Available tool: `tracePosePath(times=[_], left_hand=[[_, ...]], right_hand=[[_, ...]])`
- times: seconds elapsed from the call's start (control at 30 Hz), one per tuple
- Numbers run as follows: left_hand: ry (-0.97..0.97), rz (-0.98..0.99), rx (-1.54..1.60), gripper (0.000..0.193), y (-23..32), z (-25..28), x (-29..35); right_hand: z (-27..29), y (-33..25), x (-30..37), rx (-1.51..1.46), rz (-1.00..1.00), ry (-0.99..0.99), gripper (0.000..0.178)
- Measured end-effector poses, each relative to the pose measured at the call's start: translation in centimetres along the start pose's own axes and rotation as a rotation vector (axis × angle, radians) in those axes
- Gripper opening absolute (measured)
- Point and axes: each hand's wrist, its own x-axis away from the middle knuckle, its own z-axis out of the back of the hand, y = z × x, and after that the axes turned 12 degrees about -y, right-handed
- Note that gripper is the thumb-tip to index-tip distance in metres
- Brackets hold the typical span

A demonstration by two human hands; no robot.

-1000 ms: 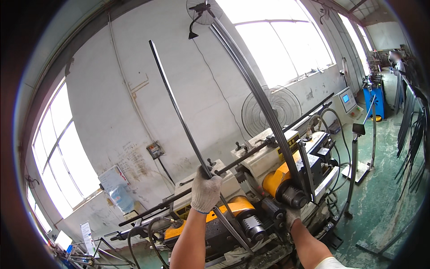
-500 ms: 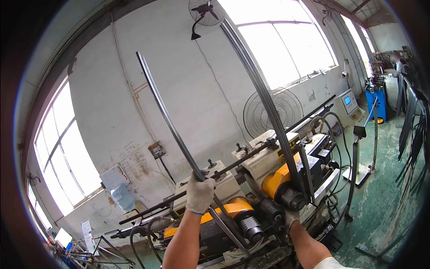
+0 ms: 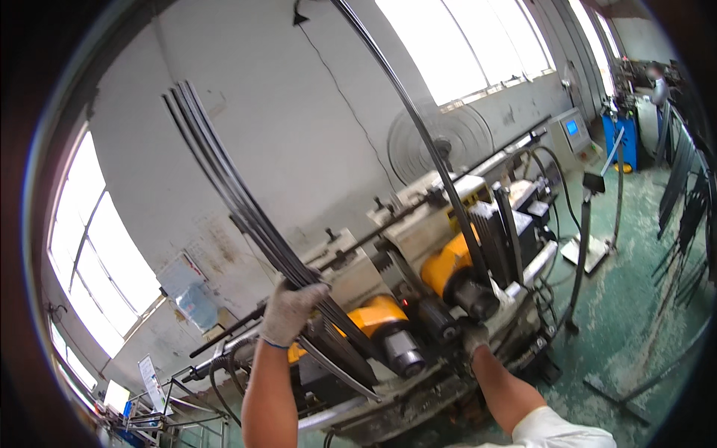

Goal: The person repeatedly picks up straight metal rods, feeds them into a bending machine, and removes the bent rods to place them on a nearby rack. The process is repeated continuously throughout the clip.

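Observation:
My gloved left hand [image 3: 291,310] grips a long dark curved metal bar [image 3: 231,194] that rises up and to the left, blurred by motion. Its lower end reaches down over the yellow and grey bending machine [image 3: 418,299]. My gloved right hand [image 3: 474,336] rests low on the machine, at the foot of a second long curved bar [image 3: 407,112] that arcs up to the top of the view. I cannot tell whether the right hand is closed on that bar.
A round fan [image 3: 441,138] stands against the white wall behind the machine. A control box with a screen [image 3: 573,131] and a blue cabinet [image 3: 624,142] sit at right, with bent bars [image 3: 691,201] leaning beside them. A person [image 3: 657,86] stands far right.
The view has closed in on the machine. The bar in my left hand has swung left and now looks blurred. My right hand stays low on the machine.

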Motion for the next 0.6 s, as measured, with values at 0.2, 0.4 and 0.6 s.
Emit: tracePosePath(times=[0.2,0.4,0.6], left_hand=[[0.011,0.126,0.212,0.038,3.0,-1.3,-1.5],[0.081,0.229,0.228,0.048,1.7,-1.9,-0.9],[0.111,0.257,0.228,0.045,2.6,-2.2,-0.5]], right_hand=[[0.3,1.3,-0.7,-0.307,-0.027,0.025,0.037],[-1.9,2.7,-0.4,-0.525,-0.023,0.054,0.031],[-4.8,4.2,-0.6,-1.073,-0.024,0.165,0.030]])
